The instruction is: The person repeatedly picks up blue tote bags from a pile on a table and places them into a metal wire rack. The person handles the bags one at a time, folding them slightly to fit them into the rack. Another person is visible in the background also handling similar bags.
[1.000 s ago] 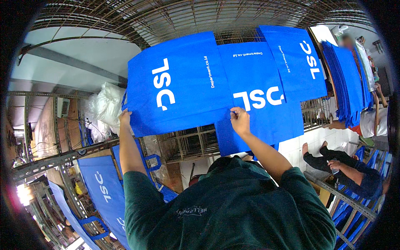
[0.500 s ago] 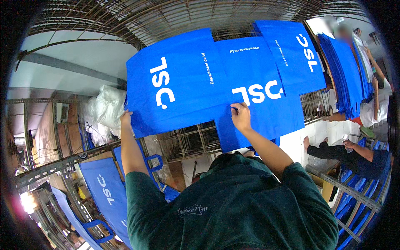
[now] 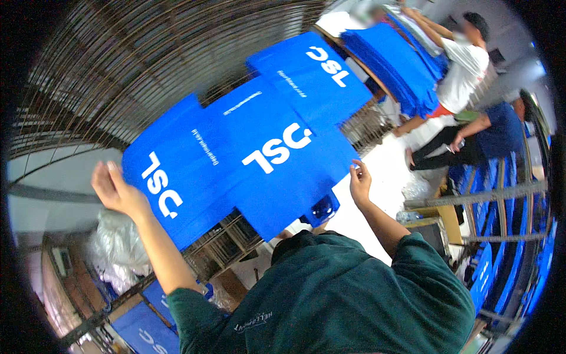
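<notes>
Wire grids (image 3: 147, 65): many thin rods, rising at upper left and showing beneath the sheets; layers too dense to count.
Dark green shirt (image 3: 348, 295): one, worn by the person at work.
Blue sheets: three, white-lettered, laid across the wire grids in an overlapping row: left sheet (image 3: 188, 171), middle sheet (image 3: 300, 183), right sheet (image 3: 295, 59).
Metal rack (image 3: 501, 194): one, grey, at right, blue pieces ranged along it; their number cannot be told.
Co-workers: at least two, upper right; one in a white shirt (image 3: 466, 65), one in a dark blue shirt (image 3: 498, 130).
Blue stack (image 3: 386, 59): one, many layers, uncounted, near the white-shirted co-worker.
Clear plastic (image 3: 121, 236): one crumpled heap, below the left hand.
Left hand (image 3: 115, 189): one, raised at the outer edge of the left sheet; fingers loosely parted and slightly bent, nothing seen in them; contact with the sheet cannot be told.
Right hand (image 3: 359, 183): one, at the near right corner of the middle sheet; fingers curled, thumb near forefinger; whether they pinch the corner cannot be told.
</notes>
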Available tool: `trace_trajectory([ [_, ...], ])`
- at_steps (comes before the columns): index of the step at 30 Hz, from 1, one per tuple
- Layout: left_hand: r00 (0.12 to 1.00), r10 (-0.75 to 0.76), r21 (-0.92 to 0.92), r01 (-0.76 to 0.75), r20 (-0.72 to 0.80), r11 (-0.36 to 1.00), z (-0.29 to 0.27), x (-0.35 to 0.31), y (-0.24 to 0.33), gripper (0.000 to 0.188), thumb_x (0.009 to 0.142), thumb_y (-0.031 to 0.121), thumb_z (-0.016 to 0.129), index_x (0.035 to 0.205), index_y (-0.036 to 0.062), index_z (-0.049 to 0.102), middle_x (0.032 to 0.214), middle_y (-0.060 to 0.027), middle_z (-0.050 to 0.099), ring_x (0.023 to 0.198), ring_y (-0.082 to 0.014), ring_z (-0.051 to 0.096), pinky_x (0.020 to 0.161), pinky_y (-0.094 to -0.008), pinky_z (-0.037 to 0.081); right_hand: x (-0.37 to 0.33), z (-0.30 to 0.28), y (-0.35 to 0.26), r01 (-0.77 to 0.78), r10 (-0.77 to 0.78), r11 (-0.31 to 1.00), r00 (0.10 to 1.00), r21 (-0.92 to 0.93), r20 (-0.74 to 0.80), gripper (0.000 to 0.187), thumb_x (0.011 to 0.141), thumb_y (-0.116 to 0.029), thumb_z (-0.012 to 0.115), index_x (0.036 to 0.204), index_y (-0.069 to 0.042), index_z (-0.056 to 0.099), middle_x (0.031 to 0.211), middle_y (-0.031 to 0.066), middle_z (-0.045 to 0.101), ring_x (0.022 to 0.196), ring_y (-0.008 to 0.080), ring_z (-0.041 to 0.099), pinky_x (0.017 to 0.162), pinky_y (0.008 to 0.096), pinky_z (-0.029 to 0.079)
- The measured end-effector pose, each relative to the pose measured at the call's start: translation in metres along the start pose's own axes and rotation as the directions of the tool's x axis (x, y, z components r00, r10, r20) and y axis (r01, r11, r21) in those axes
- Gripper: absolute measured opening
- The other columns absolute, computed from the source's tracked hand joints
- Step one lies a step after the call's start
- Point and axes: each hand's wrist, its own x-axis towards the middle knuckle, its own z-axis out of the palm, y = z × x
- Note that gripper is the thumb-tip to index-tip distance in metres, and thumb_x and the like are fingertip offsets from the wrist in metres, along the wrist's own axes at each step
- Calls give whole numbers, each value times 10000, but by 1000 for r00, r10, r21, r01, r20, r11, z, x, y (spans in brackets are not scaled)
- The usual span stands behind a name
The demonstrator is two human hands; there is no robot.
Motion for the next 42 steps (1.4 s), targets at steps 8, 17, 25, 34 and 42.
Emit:
trace_trajectory([
  [8,862,-157,-760,501,482,415,191,80,207,557,960,307,303,1338,-73,150,1371,-288,194,1264,-417,266,1045,-521,292,-27,-196,140,-211,264,821,964,-530,26,405,774,-305,635,1089,-58,578,677,127,585,638,212,572,620,335,464],
  [17,895,-445,-811,241,-26,533,253,56,246,355,952,179,260,1096,-72,465,893,-152,566,830,-252,559,790,-398,511,-123,-338,295,-556,616,722,787,-412,17,359,785,-300,637,1048,-58,605,673,88,613,534,155,576,450,270,449],
  [25,844,-525,-695,442,109,567,151,-132,233,239,943,194,413,984,-20,511,984,-80,511,1005,-206,470,945,-335,419,-119,-412,356,-731,750,656,659,-187,58,345,790,-306,620,1071,-109,576,759,78,629,565,158,588,434,285,428],
  [34,580,-807,-495,736,111,461,37,-344,111,126,777,55,490,663,56,543,713,-52,534,627,-166,525,601,-276,489,-65,-437,410,-739,758,652,636,-168,146,332,789,-267,619,1069,-98,560,704,66,591,541,169,568,462,325,422],
  [42,181,-948,-410,868,-264,280,45,-429,99,381,886,316,511,1096,-1,513,972,-116,544,858,-210,570,828,-293,504,9,-409,369,-611,664,747,703,-260,256,318,804,-234,616,1090,-105,559,708,63,580,552,165,556,457,316,411],
])
